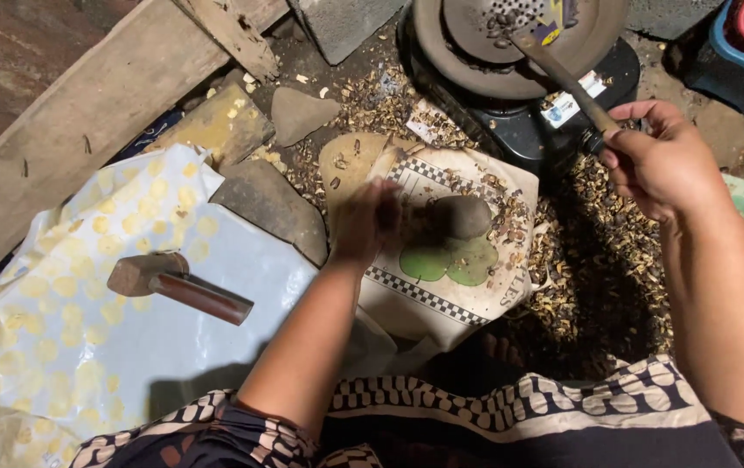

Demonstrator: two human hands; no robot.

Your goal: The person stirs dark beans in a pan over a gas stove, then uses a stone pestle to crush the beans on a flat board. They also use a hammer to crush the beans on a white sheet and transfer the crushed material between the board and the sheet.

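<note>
While the wooden-handled mallet (562,74) was gripped raised by the right hand (662,160), the blurred left hand (365,221), its fingers curled beside the rounded grey stone (460,217), could have been struck.

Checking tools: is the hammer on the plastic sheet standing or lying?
Lying: the hammer rests flat on the plastic sheet, untouched.

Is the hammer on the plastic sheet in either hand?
No: the hammer lies untouched on the sheet, left of the left hand.
</note>
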